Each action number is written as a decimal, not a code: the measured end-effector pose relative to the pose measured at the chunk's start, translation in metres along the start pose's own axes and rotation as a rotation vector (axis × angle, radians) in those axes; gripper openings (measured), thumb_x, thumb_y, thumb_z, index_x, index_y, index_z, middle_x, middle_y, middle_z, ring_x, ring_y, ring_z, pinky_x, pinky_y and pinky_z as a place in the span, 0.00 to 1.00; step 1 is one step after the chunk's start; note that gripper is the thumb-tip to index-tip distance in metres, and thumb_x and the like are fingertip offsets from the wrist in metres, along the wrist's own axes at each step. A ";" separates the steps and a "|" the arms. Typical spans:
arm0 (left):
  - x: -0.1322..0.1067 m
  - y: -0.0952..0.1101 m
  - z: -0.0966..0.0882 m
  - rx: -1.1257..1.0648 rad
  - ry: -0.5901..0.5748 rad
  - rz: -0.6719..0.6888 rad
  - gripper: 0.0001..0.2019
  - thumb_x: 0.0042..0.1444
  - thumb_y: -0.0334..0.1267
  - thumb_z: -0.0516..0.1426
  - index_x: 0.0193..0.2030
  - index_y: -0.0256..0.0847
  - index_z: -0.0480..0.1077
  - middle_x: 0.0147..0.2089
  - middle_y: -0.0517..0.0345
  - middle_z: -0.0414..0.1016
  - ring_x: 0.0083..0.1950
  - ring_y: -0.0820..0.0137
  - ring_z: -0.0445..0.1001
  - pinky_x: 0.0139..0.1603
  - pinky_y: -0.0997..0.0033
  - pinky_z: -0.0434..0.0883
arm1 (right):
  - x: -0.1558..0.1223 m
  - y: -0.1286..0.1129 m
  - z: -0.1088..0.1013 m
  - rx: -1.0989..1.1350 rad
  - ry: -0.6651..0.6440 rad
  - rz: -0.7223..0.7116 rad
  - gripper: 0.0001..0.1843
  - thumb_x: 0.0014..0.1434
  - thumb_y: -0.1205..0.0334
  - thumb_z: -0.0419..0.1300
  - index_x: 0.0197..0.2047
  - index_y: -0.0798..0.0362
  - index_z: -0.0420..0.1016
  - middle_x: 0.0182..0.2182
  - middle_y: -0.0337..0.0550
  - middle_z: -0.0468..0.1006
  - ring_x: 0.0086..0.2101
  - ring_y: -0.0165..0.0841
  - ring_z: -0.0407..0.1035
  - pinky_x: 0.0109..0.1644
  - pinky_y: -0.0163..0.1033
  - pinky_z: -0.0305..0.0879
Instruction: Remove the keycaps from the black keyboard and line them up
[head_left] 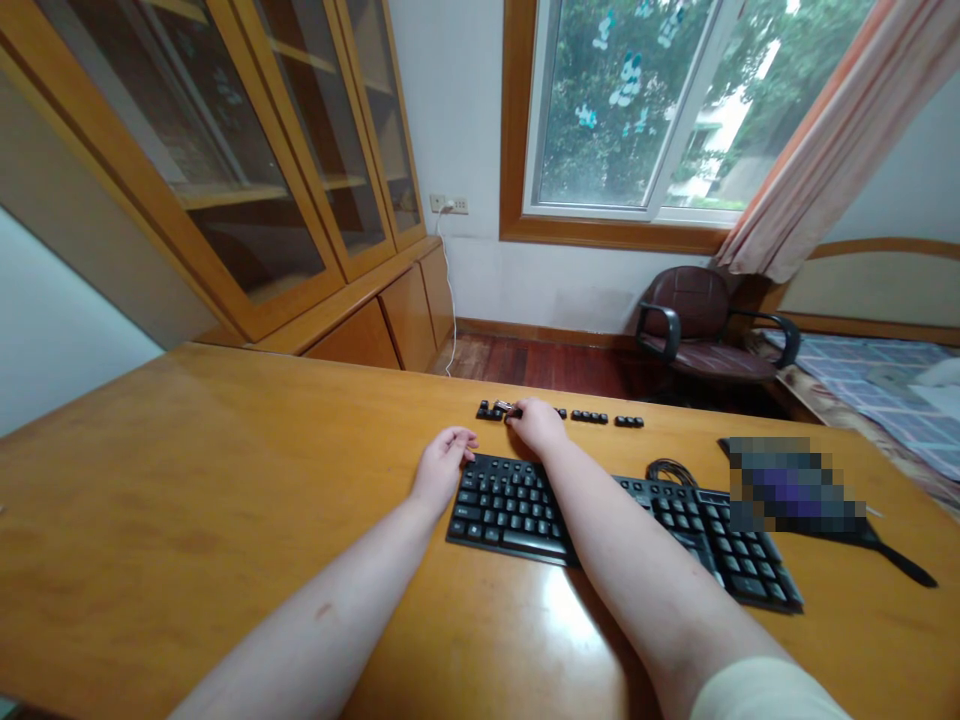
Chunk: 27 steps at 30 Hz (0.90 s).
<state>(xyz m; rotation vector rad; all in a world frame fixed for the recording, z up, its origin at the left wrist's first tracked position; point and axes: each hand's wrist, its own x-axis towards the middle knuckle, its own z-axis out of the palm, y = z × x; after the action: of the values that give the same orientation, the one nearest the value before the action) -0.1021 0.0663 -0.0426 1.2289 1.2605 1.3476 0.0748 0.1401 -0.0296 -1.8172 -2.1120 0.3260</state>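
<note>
A black keyboard [499,505] lies on the wooden desk, its middle covered by my right forearm. My left hand [444,462] is beside its far left corner, fingers loosely bent, with a gap between thumb and forefinger; nothing shows between them. Beyond the keyboard, my right hand [536,425] reaches down to a row of loose black keycaps [589,417]. Its fingertips are pinched at a small shiny thing [503,407], too small to name. The hand hides part of the row. Empty key positions show along the keyboard's back row.
A coiled black cable [671,472] sits behind the keyboard. To the right lies a dark flat item [832,535] with a strap, partly blurred out. The desk [225,480] ends just past the keycaps. Further off are a glass-door cabinet [330,265], an office chair [690,325] and a bed.
</note>
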 end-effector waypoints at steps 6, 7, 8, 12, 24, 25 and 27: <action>-0.001 0.002 0.000 -0.014 -0.006 0.004 0.18 0.52 0.52 0.54 0.33 0.36 0.69 0.29 0.57 0.72 0.28 0.73 0.69 0.34 0.73 0.66 | 0.001 0.000 0.001 -0.003 0.003 -0.021 0.09 0.52 0.58 0.59 0.36 0.50 0.76 0.38 0.45 0.75 0.39 0.36 0.69 0.41 0.37 0.61; -0.001 0.002 0.000 -0.014 -0.005 0.005 0.18 0.52 0.52 0.54 0.33 0.36 0.69 0.29 0.58 0.72 0.28 0.73 0.69 0.34 0.73 0.66 | 0.001 0.000 0.001 -0.002 0.003 -0.023 0.09 0.52 0.58 0.59 0.36 0.50 0.76 0.38 0.45 0.75 0.39 0.36 0.69 0.40 0.36 0.61; -0.001 0.002 0.000 -0.014 -0.004 0.005 0.17 0.52 0.52 0.54 0.33 0.36 0.69 0.28 0.58 0.72 0.28 0.73 0.69 0.34 0.73 0.66 | 0.001 0.000 0.001 -0.001 0.004 -0.025 0.09 0.52 0.58 0.59 0.36 0.50 0.76 0.38 0.45 0.75 0.39 0.36 0.68 0.40 0.36 0.61; -0.001 0.001 0.000 -0.012 -0.003 0.007 0.17 0.52 0.51 0.54 0.33 0.36 0.69 0.28 0.58 0.72 0.28 0.73 0.69 0.33 0.73 0.66 | 0.001 0.000 0.001 0.003 0.004 -0.030 0.09 0.52 0.58 0.59 0.36 0.50 0.76 0.38 0.44 0.75 0.40 0.35 0.68 0.41 0.36 0.61; 0.000 -0.001 0.000 -0.002 -0.013 0.016 0.17 0.52 0.51 0.54 0.33 0.36 0.69 0.24 0.60 0.70 0.29 0.71 0.70 0.34 0.73 0.66 | 0.000 -0.003 -0.002 0.002 -0.012 -0.030 0.08 0.53 0.59 0.58 0.36 0.50 0.76 0.38 0.44 0.76 0.40 0.35 0.68 0.42 0.36 0.60; 0.000 -0.001 0.000 -0.003 -0.014 0.016 0.17 0.52 0.51 0.54 0.33 0.36 0.69 0.24 0.60 0.70 0.29 0.71 0.70 0.34 0.73 0.66 | 0.000 -0.003 -0.002 0.002 -0.013 -0.031 0.08 0.53 0.59 0.58 0.36 0.50 0.76 0.38 0.44 0.76 0.40 0.35 0.68 0.42 0.36 0.60; 0.000 0.000 0.000 -0.003 -0.015 0.018 0.17 0.53 0.51 0.54 0.33 0.36 0.69 0.25 0.60 0.70 0.29 0.71 0.70 0.34 0.73 0.66 | 0.001 -0.003 -0.002 0.002 -0.012 -0.034 0.08 0.53 0.59 0.58 0.36 0.50 0.76 0.38 0.45 0.76 0.40 0.35 0.68 0.42 0.36 0.60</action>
<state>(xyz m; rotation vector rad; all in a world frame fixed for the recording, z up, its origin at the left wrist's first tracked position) -0.1025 0.0663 -0.0430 1.2482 1.2396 1.3505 0.0731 0.1400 -0.0262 -1.7804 -2.1468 0.3310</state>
